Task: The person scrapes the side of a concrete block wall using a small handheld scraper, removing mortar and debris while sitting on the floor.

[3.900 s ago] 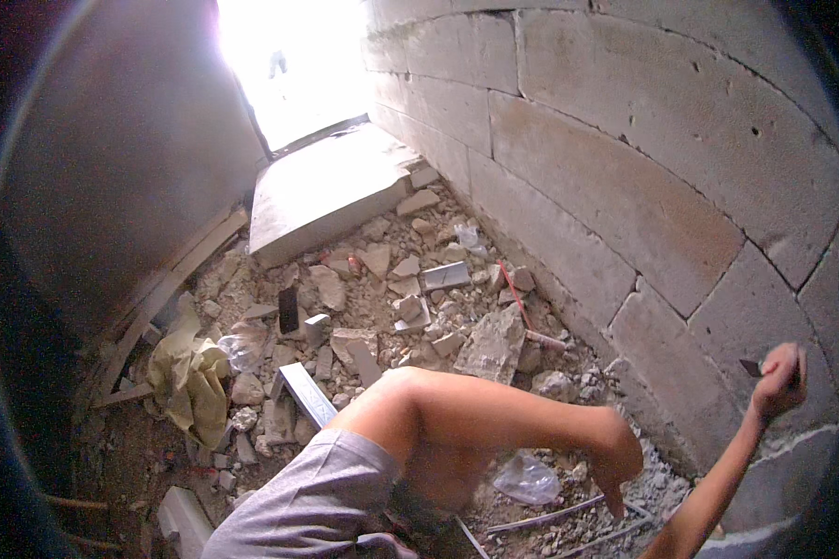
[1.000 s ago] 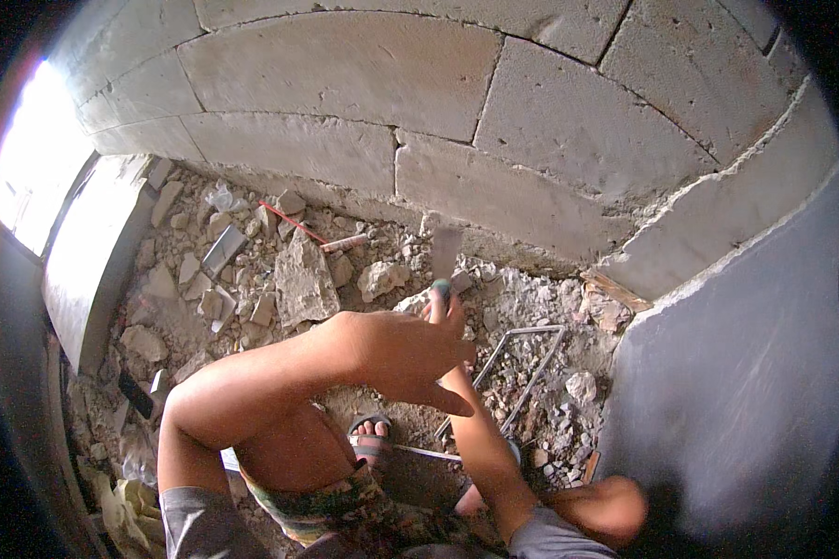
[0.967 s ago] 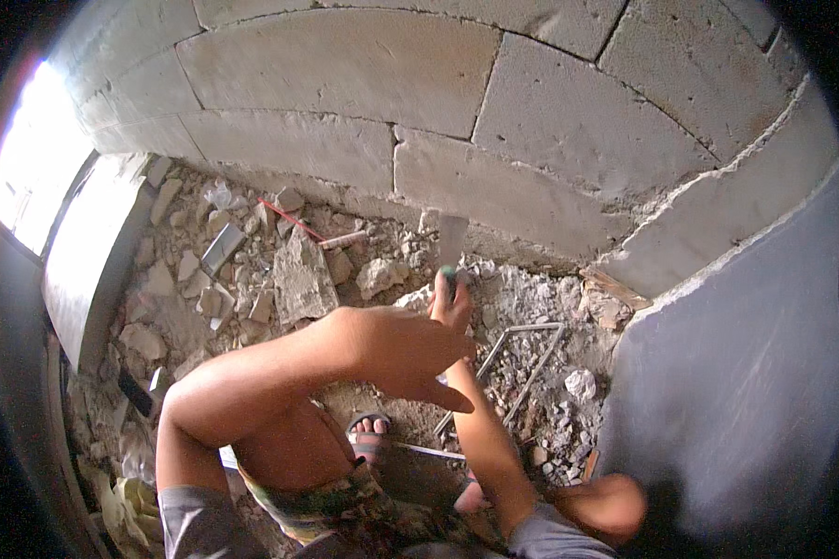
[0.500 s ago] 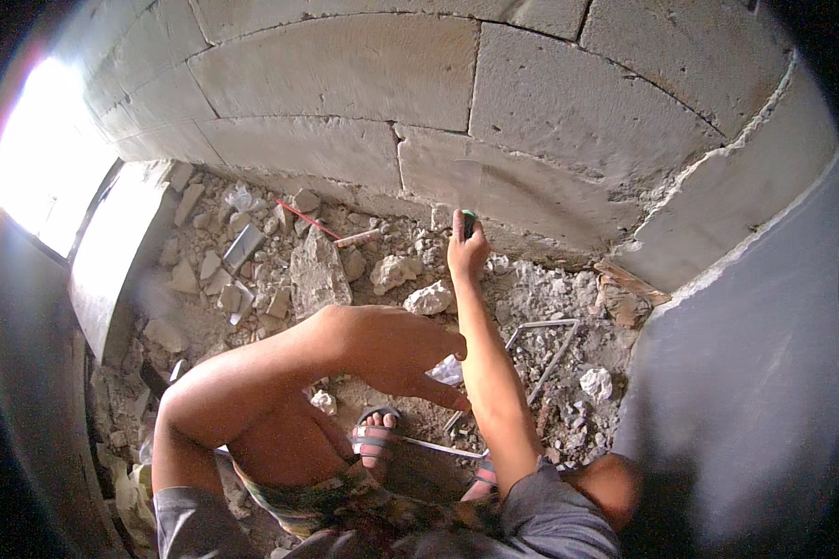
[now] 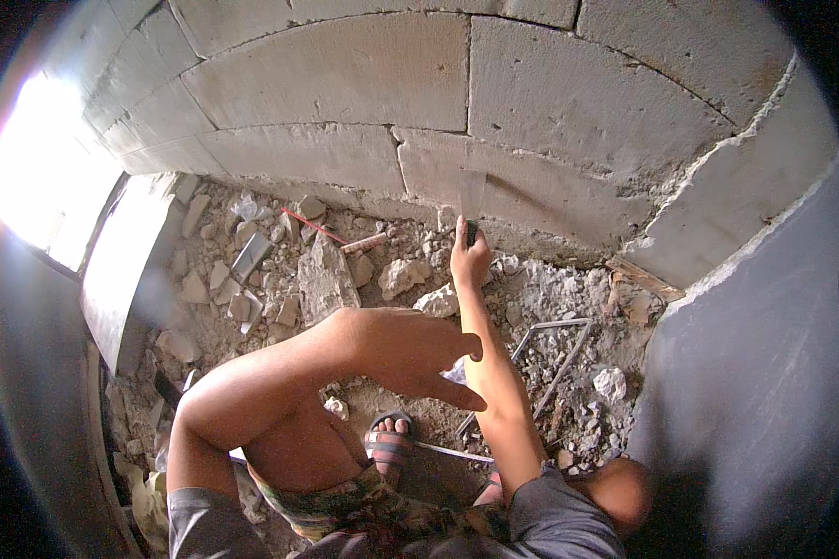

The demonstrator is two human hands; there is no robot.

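My right hand [image 5: 473, 256] is closed around the dark handle of a putty knife [image 5: 473, 193], out in front of me near the foot of the block wall [image 5: 345, 154]. Its flat, wide blade points up and lies against or very near a lower block; exact contact cannot be told. A dark streak of shadow runs along the block to the right of the blade. Bent across my body, my left hand [image 5: 419, 359] holds nothing I can see. Its thumb and fingers are apart, next to my right forearm, perhaps touching it.
Rubble with a large slab [image 5: 326, 279] and pale stones [image 5: 404, 277] covers the floor between me and the wall. A thin bent metal frame [image 5: 561, 359] lies to the right. A grey wall [image 5: 746, 373] stands at right, a bright opening [image 5: 47, 177] at left.
The view has shifted slightly. The putty knife blade sits a little lower and farther right on the block. Both hands keep the same hold and pose.
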